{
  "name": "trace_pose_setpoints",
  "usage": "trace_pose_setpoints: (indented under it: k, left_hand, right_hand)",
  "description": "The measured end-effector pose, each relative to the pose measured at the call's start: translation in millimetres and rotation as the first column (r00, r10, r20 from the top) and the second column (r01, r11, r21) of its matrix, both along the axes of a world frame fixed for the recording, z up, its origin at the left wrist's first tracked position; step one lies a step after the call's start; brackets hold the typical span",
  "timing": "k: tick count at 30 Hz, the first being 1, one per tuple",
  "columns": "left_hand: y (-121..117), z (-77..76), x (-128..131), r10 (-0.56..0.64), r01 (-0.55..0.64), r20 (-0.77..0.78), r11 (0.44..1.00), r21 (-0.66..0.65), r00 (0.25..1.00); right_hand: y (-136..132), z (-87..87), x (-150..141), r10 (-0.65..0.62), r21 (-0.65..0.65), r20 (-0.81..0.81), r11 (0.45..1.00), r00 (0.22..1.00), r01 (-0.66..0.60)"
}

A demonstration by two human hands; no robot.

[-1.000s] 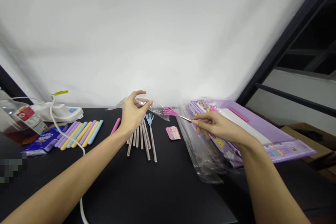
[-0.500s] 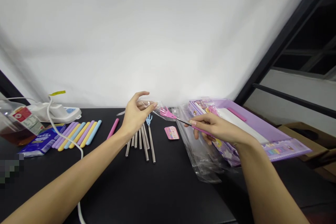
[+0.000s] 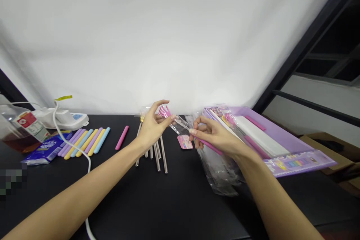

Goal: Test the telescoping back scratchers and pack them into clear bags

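Note:
My left hand (image 3: 154, 126) pinches the open end of a clear plastic sleeve (image 3: 180, 123) above the black table. My right hand (image 3: 215, 137) grips the pink handle of a small back scratcher (image 3: 164, 111) whose pink claw head sits inside the sleeve, beside my left fingers. Several metal rods (image 3: 158, 156) lie on the table under my left hand. A small pink card (image 3: 185, 142) lies between my hands.
Pastel coloured sticks (image 3: 86, 142) and a lone pink stick (image 3: 122, 137) lie to the left. A white device with a cable (image 3: 62, 119), a blue packet (image 3: 46, 148) and a bottle (image 3: 17, 132) stand at far left. A purple tray (image 3: 284, 142) and clear bags (image 3: 219, 170) are on the right.
My right hand has moved left and pushed the pink scratcher's head into the sleeve held by my left hand. The two hands are now close together.

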State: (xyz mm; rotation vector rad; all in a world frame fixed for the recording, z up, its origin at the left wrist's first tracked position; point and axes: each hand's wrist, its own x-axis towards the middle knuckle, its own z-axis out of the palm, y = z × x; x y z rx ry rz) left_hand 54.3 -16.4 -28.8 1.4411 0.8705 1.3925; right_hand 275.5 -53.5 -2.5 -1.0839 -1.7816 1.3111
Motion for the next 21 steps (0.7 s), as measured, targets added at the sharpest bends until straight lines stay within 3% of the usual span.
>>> trace_pose_setpoints:
  k: [4,7,14,18,21]
  left_hand:
    - [11,8.2,-15,0.098,-0.097,0.115,0.995,-0.012,0.989]
    - [12,12.9,-20,0.116,-0.112,0.138,0.993,-0.033,0.984]
    - [6,18.2,-18,0.009,-0.010,0.136,1.000,0.011,0.991]
    - [8,19.6,-23,0.020,-0.024,0.093,0.999,0.045,0.996]
    - [3,17.7,-19,-0.050,0.049,0.019,0.999,0.021,0.999]
  right_hand:
    - [-4,11.5,19,0.152,-0.051,0.129,0.988,0.980,-0.146]
    - [-3,13.2,27,0.180,-0.065,0.153,0.983,0.972,-0.172]
    - [0,-0.8,5,-0.008,0.099,0.125,0.995,0.992,-0.005]
    - [-3,-2.3,-4,-0.043,0.187,0.033,0.982,0.999,0.036]
    - [-4,-4.6,-7,-0.100,0.290,0.018,0.953,0.995,0.091]
